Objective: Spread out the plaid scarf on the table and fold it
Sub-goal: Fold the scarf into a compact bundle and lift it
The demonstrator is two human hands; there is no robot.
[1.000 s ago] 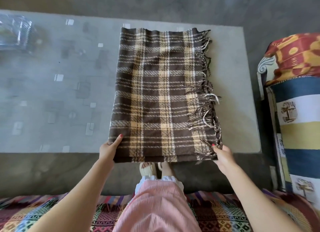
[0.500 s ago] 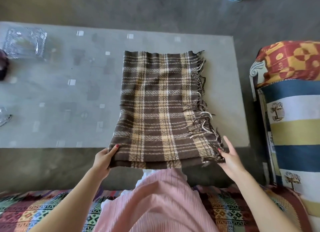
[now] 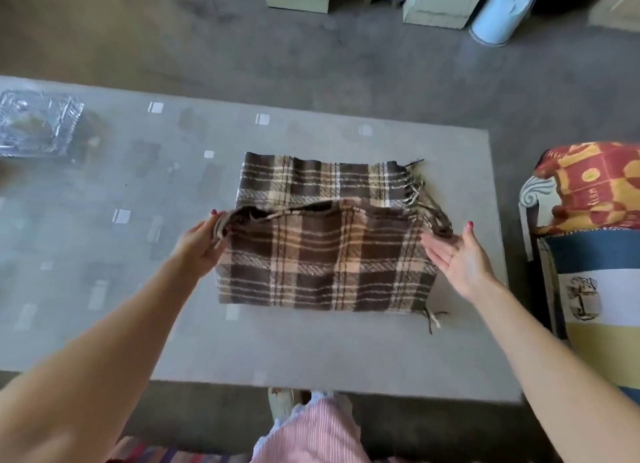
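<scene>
Head view showed the left hand (image 3: 202, 243) pinching the raised left corner of the plaid scarf (image 3: 325, 255), which lay half folded on the grey desk (image 3: 311, 352). At its fringed right edge, the right hand (image 3: 457, 255) was open, palm up, gripping nothing.

Single head view, looking forward and steeply down over table (image 3: 311, 352); close, arm's reach; floor beyond.
</scene>
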